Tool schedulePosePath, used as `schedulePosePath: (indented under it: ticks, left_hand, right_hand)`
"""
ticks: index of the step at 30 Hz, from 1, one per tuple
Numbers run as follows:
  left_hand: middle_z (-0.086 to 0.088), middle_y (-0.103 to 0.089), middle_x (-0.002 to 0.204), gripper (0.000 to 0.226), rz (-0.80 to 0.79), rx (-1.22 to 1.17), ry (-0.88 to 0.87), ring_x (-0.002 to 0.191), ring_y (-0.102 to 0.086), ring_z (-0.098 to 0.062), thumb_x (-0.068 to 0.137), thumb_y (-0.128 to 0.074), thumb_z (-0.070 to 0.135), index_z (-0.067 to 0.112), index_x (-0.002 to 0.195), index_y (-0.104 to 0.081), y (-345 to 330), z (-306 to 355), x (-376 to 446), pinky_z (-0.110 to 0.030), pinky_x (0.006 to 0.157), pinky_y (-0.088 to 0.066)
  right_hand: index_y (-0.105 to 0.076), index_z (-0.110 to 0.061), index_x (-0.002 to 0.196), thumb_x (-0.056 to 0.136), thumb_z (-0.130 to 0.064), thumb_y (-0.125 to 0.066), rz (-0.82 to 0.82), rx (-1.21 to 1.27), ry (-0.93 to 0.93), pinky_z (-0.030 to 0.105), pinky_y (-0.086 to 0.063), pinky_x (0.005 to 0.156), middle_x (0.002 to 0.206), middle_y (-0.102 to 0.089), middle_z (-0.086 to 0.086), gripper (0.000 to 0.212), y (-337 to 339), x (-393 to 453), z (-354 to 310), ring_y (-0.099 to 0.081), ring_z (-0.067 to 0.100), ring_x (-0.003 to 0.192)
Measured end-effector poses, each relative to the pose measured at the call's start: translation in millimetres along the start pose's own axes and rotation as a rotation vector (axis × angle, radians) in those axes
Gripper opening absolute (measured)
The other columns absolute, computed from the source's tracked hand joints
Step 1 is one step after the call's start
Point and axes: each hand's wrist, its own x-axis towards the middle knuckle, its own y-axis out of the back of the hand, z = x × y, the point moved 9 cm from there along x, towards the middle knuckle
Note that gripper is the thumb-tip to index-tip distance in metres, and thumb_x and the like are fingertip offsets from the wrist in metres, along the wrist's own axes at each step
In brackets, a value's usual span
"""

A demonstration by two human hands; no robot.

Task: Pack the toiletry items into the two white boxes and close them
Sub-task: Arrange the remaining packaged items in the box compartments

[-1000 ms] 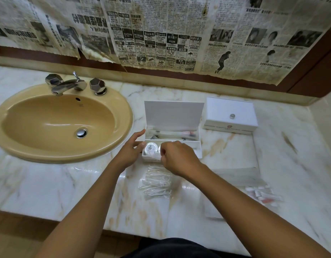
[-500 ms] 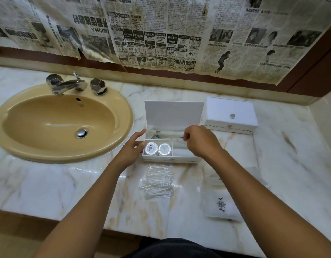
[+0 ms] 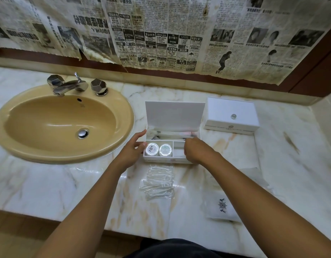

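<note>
Where readable, newspaper (image 3: 161, 32) "RM298", pouch (image 3: 222, 206) helm emblem

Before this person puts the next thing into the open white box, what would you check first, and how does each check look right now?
1. Open box lid up: ok, it stands upright.
2. Box steadied: ok, the left hand touches its left end.
3. Free room inside: ok, the front right compartment beside the two round tins looks empty.
4. Right hand free to pick up: cannot tell, its fingers curl over the box and hide what they hold.
5. Next items within reach: ok, the bag of floss picks and the white pouch lie on the counter in front.
6. Second box ready: not ok, it is closed.
</note>
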Motion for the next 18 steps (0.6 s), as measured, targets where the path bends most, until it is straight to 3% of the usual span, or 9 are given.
schedulePosePath:
  ticks: [2,4,6,8,11,14,18]
  left_hand:
    - [0.002,-0.063,0.124,0.04,0.0,0.001,0.001,0.11,-0.061,-0.015,0.1,-0.05,0.037,0.057,0.133,-0.041,0.5,-0.2,0.0,-0.048,0.107,-0.043]
    - [0.002,-0.062,0.125,0.04,-0.003,0.004,0.002,0.111,-0.06,-0.015,0.1,-0.05,0.038,0.057,0.134,-0.04,0.5,-0.4,0.2,-0.048,0.107,-0.043]
    - [0.002,-0.062,0.125,0.04,-0.002,0.002,0.001,0.112,-0.06,-0.015,0.099,-0.05,0.039,0.058,0.133,-0.04,0.6,-0.3,0.2,-0.048,0.107,-0.042]
    - [0.002,-0.062,0.125,0.039,-0.004,0.0,0.0,0.112,-0.06,-0.014,0.099,-0.05,0.04,0.059,0.132,-0.04,0.2,0.0,0.0,-0.048,0.107,-0.042]
    - [0.001,-0.063,0.125,0.04,-0.006,-0.006,-0.007,0.113,-0.059,-0.016,0.099,-0.05,0.039,0.058,0.133,-0.041,-0.4,0.6,-0.5,-0.047,0.108,-0.042]
    - [-0.001,-0.064,0.123,0.042,-0.006,-0.014,-0.011,0.111,-0.06,-0.017,0.1,-0.05,0.036,0.053,0.137,-0.04,-0.4,1.3,-0.4,-0.045,0.108,-0.042]
    - [-0.003,-0.064,0.124,0.043,-0.002,-0.02,-0.018,0.105,-0.061,-0.014,0.101,-0.049,0.033,0.048,0.14,-0.04,-1.3,3.3,-0.5,-0.039,0.104,-0.045]
  right_hand:
    - [-0.031,-0.014,0.06,0.087,0.006,-0.042,0.01,0.0,-0.025,0.022,-0.024,0.045,0.064,-0.035,0.002,0.035,0.0,1.5,2.7,-0.036,0.013,0.055]
    - [-0.049,-0.007,0.071,0.086,0.006,-0.042,0.035,0.018,-0.02,0.022,-0.038,0.053,0.075,-0.048,0.005,0.02,1.2,3.8,1.5,-0.051,0.02,0.071]
    - [-0.064,-0.003,0.101,0.086,0.003,-0.042,0.039,0.071,0.019,0.03,-0.052,0.076,0.102,-0.06,0.012,0.027,-0.9,5.9,-3.4,-0.059,0.025,0.093]
    - [-0.067,-0.005,0.112,0.089,-0.001,-0.042,0.007,0.108,0.049,0.035,-0.052,0.09,0.119,-0.063,0.01,0.034,-8.7,6.4,-6.8,-0.06,0.026,0.105]
    - [-0.068,-0.006,0.108,0.088,-0.005,-0.042,0.01,0.095,0.04,0.035,-0.052,0.086,0.116,-0.065,0.01,0.033,-15.9,4.5,-5.0,-0.061,0.027,0.102]
    - [-0.067,-0.011,0.109,0.087,-0.01,-0.047,0.193,0.048,0.044,0.035,-0.05,0.083,0.113,-0.065,0.008,0.029,1.3,-6.7,-8.8,-0.061,0.029,0.1]
    - [-0.068,-0.015,0.108,0.088,-0.016,-0.052,0.367,0.131,0.205,0.034,-0.048,0.08,0.104,-0.067,0.005,0.025,13.6,-30.3,-40.8,-0.061,0.026,0.099]
